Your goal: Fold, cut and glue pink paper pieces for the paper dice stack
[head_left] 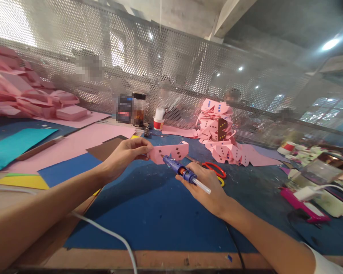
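Edge of the blue mat (160, 228) borders open room in front. The left hand (127, 153) pinches one pink strip (169, 150) above the mat; dark diamonds mark it, its right end curls. The right hand (206, 183) grips one blue glue gun (175, 166); beyond, I count two handle loops (224, 174), red and yellow.

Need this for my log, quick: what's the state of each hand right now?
Left hand: closed, pinching one end of the dotted pink paper strip.
Right hand: closed, holding the blue glue gun.
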Demonstrator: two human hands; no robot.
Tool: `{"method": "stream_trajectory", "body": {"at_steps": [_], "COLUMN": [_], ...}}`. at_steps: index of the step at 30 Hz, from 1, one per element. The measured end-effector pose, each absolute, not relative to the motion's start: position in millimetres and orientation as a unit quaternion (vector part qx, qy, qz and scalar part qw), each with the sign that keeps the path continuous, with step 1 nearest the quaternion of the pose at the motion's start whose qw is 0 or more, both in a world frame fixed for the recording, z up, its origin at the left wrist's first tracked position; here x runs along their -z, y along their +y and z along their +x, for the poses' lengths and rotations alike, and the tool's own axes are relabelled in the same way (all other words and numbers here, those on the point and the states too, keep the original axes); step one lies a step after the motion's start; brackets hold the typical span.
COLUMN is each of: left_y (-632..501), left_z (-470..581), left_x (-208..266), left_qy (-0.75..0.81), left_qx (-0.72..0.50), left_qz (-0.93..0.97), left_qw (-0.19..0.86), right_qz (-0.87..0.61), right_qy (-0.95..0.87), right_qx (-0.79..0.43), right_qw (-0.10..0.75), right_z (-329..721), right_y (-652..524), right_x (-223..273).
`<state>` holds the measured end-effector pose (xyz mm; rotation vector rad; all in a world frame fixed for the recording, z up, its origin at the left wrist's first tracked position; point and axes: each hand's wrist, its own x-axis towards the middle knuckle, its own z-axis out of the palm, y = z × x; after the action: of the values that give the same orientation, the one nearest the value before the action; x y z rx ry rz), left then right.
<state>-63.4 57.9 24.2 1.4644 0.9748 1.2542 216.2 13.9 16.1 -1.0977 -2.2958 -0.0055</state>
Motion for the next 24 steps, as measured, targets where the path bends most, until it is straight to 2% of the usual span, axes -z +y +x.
{"method": "stream_trajectory", "body": {"at_steps": [24], "left_y": [57.6], "left_z": [-63.2], "left_x": [-24.6], "left_qy": [0.401], "left_qx": [-0.514], "left_qz": [0.598], "left_qw": [0.467], "right_qz": [-0.423], "right_qy": [-0.861], "right_qx": [0.022], "right_qw": [0.281], "right_z": [217.1], "right_y": [12.7], "right_x": [-15.4]}}
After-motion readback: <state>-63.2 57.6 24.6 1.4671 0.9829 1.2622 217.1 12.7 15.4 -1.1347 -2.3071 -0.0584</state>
